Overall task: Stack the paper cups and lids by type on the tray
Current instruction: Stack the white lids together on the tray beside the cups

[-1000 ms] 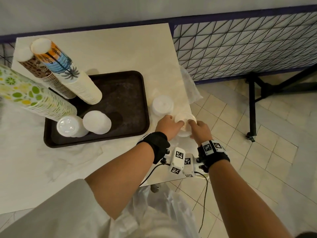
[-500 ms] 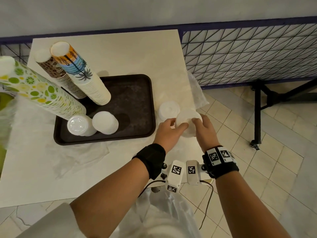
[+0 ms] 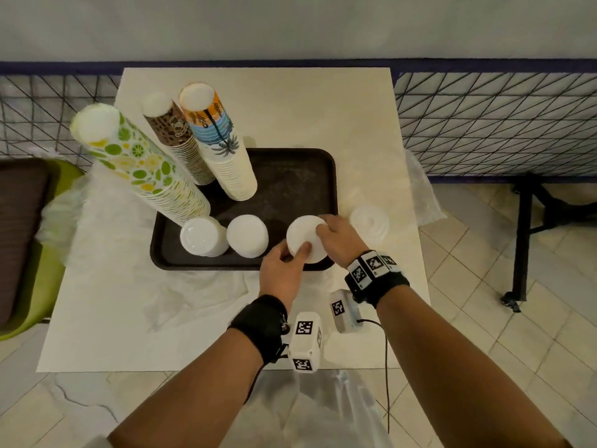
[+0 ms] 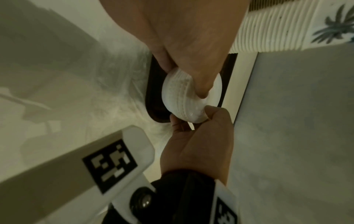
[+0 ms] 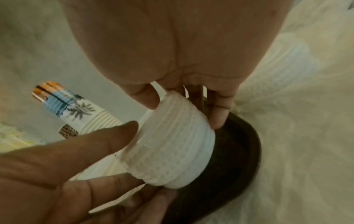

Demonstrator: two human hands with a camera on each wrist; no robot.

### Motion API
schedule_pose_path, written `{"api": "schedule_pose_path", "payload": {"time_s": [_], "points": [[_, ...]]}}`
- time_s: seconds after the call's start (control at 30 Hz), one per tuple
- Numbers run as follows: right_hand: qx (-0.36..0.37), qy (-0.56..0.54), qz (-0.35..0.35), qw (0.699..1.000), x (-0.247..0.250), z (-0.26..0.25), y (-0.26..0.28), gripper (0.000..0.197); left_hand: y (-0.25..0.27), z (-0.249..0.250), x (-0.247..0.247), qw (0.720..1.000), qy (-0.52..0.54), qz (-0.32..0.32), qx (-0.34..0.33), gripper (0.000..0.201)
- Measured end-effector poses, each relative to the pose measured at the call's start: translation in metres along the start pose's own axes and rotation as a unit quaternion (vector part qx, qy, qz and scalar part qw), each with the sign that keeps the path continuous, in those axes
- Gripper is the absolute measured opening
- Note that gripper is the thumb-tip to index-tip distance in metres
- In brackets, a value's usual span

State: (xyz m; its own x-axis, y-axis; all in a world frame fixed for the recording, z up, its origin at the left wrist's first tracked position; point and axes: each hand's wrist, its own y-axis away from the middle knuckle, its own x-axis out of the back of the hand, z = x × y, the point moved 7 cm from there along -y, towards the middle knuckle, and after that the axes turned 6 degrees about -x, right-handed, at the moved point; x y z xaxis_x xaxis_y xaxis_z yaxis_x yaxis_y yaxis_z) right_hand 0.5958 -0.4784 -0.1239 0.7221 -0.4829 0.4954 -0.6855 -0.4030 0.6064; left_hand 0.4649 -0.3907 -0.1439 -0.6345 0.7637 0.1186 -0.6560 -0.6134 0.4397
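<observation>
Both hands hold one white stack of lids (image 3: 303, 237) (image 4: 182, 97) (image 5: 172, 148) at the front right corner of the dark tray (image 3: 290, 176). My left hand (image 3: 284, 270) grips its near side with the thumb on top. My right hand (image 3: 336, 237) grips its right side, fingers curled round the ribbed wall. Whether the stack touches the tray floor I cannot tell. Two other white lid stacks (image 3: 202, 236) (image 3: 247, 234) stand along the tray's front. Three tall cup stacks rise at the tray's left: lime print (image 3: 145, 169), brown print (image 3: 181, 140), palm print (image 3: 219, 143).
A clear lid stack (image 3: 368, 221) sits on the table to the right of the tray, near the table's right edge. Crumpled clear plastic wrap (image 3: 193, 289) lies in front of the tray. A green chair (image 3: 29, 253) stands left, a wire fence behind.
Both hands have carried the white lid stack left from the table's right edge onto the tray's front right corner. The clear lid stack stayed on the table.
</observation>
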Motion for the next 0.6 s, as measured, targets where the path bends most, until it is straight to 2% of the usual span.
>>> {"api": "schedule_pose_path", "payload": {"time_s": [0.2,0.6], "points": [[0.004,0.078,0.013,0.997,-0.016,-0.01,-0.019,0.048,-0.014,-0.012,0.01,1.0,0.01,0.009,0.024,0.029],[0.051,0.181,0.048,0.981,-0.018,-0.011,-0.025,0.05,-0.018,-0.006,0.006,0.997,-0.047,0.049,0.048,0.028]]}}
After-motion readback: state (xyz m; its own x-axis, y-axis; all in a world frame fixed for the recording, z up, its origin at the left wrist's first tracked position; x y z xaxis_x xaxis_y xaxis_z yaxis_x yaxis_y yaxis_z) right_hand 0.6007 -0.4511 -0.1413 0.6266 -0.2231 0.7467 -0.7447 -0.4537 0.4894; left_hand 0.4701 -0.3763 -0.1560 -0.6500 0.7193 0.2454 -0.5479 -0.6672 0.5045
